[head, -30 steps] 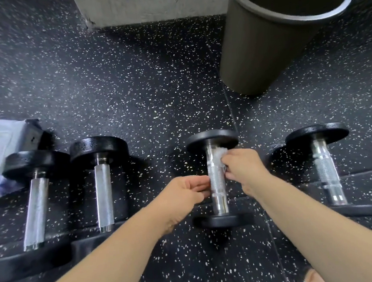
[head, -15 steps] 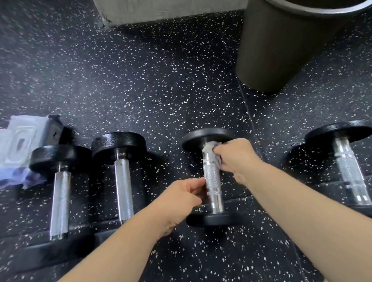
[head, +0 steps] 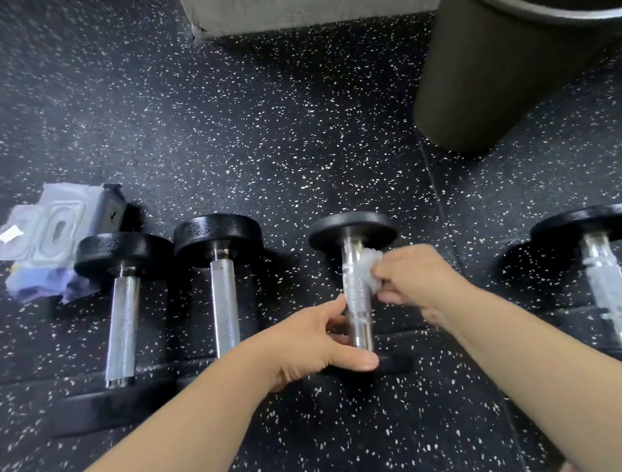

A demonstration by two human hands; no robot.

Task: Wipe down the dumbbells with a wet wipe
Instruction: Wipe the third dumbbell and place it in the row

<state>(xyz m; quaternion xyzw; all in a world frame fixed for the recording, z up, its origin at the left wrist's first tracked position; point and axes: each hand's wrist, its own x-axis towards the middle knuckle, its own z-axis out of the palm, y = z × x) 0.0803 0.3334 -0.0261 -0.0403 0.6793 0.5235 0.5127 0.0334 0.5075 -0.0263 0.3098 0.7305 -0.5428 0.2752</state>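
Step in hand: wiping handle of 3rd dumbbell [head: 357,299], on floor [head: 292,124].
- Right hand [head: 415,283]: fingers curled, pinching wet wipe [head: 370,268] against upper handle, just below far plate.
- Left hand [head: 311,345]: fingers and thumb wrapped round lower handle, steadying it.
- Next, likely: drag wipe down handle. Left fingers sit in that path and must shift.
- Left of left fingers: 2 more dumbbells, nearer one [head: 225,307] and outer one [head: 122,327]. Wipes pack [head: 50,236] beyond.
- Right of right fingers, well apart: 4th dumbbell [head: 607,292]. Bin [head: 494,69] beyond.
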